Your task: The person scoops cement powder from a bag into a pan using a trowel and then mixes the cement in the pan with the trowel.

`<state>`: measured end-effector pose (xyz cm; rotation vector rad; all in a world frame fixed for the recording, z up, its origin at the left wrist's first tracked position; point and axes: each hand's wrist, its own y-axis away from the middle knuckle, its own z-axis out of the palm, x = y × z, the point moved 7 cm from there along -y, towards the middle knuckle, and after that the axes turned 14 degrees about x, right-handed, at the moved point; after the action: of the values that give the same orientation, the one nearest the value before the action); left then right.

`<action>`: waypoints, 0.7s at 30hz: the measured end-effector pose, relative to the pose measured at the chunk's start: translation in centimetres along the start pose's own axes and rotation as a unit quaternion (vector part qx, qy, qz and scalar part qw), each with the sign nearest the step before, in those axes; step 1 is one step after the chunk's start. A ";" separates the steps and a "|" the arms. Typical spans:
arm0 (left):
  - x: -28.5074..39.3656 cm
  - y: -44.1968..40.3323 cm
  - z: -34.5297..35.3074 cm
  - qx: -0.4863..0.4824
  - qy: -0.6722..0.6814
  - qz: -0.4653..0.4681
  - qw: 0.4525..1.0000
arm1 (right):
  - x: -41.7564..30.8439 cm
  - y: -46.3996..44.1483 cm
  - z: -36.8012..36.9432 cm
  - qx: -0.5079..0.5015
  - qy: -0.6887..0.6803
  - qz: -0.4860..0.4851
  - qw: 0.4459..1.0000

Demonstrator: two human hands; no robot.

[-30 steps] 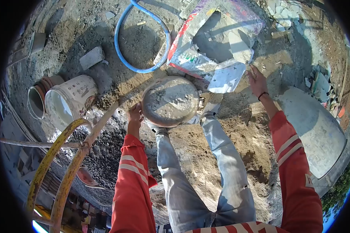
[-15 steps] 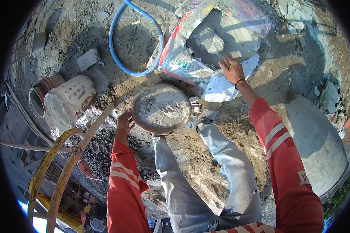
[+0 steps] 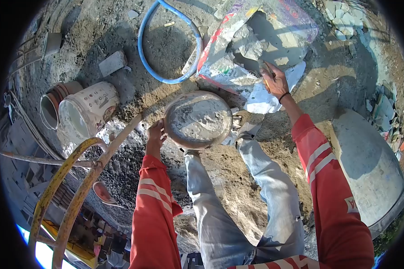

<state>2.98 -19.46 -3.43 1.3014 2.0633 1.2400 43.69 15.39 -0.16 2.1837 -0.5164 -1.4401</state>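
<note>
A torn cement bag (image 3: 215, 45) lies open ahead of me, with grey powder inside. My right hand (image 3: 276, 83) is closed around the handle of a trowel (image 3: 268, 71) at the bag's opening. A heap of grey powder (image 3: 248, 42) sits just past the handle, and the trowel's blade is hidden there. Between my feet and the bag stands a round basin (image 3: 169, 132), holding wet-looking grey mix. My left hand (image 3: 156, 133) grips the basin's left rim, fingers curled against its side.
Left of the basin, a white bucket (image 3: 92, 105) lies tipped beside stacked brown pots (image 3: 54, 105). A blue hose (image 3: 141, 45) loops behind. Yellow metal bars (image 3: 54, 184) rise at the lower left. A large grey curved tub (image 3: 368, 166) lies at the right.
The whole view has shifted, so most things appear a little further right. The powder heap in the bag appears lifted and more distinct by the trowel. My left hand remains at the basin's rim.
</note>
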 end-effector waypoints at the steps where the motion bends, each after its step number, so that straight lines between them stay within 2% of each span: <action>1: 0.0 -0.2 0.1 0.002 -0.003 0.007 1.000 | 0.1 0.5 -0.9 -0.005 0.029 -0.008 1.000; 2: -0.2 -0.3 0.3 -0.002 -0.001 0.004 1.000 | 0.3 1.3 -1.9 -0.004 0.034 -0.009 0.999; 4: -0.3 -0.7 0.2 0.002 -0.004 0.017 1.000 | -0.4 3.7 -3.8 0.062 0.094 -0.116 0.987; 7: -0.2 -0.8 0.3 0.028 0.009 0.043 0.999 | -2.0 10.6 -5.3 0.063 0.162 -0.080 0.981; 9: 0.3 -0.3 0.3 0.048 -0.001 0.059 0.997 | -2.5 15.9 -5.2 0.044 0.113 -0.089 0.989; 11: 0.1 -1.3 -0.2 0.054 -0.012 0.070 0.996 | -2.8 21.4 -4.1 -0.001 0.162 -0.137 0.977; 13: -0.6 -2.7 0.8 -0.021 -0.033 0.049 0.998 | -3.0 26.4 -1.8 -0.027 0.101 -0.047 0.993; 14: -0.5 -2.6 0.7 -0.023 -0.030 0.048 0.998 | -3.7 27.7 -0.4 -0.027 0.104 -0.049 0.993; 15: -0.1 -2.3 0.6 -0.012 -0.044 0.061 0.997 | -2.7 29.0 1.5 -0.070 0.043 0.101 0.991; 16: 0.0 -2.1 0.5 -0.001 -0.058 0.072 0.996 | -1.4 30.7 3.0 -0.110 -0.018 0.250 0.962; 17: 0.1 -1.9 0.6 0.003 -0.036 0.082 0.996 | -1.2 30.7 3.8 -0.112 -0.016 0.251 0.962; 18: 0.1 -1.9 0.6 0.003 -0.035 0.081 0.996 | -0.2 31.1 5.5 -0.141 -0.151 0.370 0.906; 19: 0.2 -2.0 0.5 0.013 -0.048 0.087 0.995 | -0.1 31.9 7.4 -0.163 -0.282 0.477 0.817; 20: 0.3 -1.9 0.4 0.023 -0.062 0.094 0.993 | -0.2 32.0 8.3 -0.162 -0.281 0.478 0.816; 21: 0.1 -1.8 0.4 0.023 -0.036 0.080 0.996 | -0.8 31.5 8.6 -0.153 -0.141 0.403 0.891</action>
<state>2.30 -19.44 -5.17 1.5344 1.9808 1.2002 33.77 -11.49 15.50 1.2571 -1.0594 -1.2331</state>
